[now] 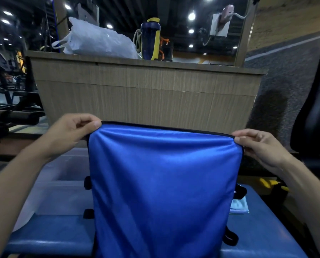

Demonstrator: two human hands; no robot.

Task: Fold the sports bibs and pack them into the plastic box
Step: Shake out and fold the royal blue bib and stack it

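A shiny blue sports bib (162, 185) with black trim and black side straps hangs in front of me, stretched wide by its top edge. My left hand (71, 130) pinches its top left corner and my right hand (261, 146) pinches its top right corner. The bib's lower part drops out of the frame's bottom. A clear plastic box (62, 194) stands on the blue padded bench (51, 235) at the left, partly hidden behind the bib. A light blue folded cloth (239, 206) lies on the bench to the right of the bib.
A tall wooden counter (146, 95) stands close in front, with a white plastic bag (97, 41) and a blue and yellow bottle (150, 39) on top. A black chair (315, 116) is at the right. Dark gym equipment (10, 116) is at the left.
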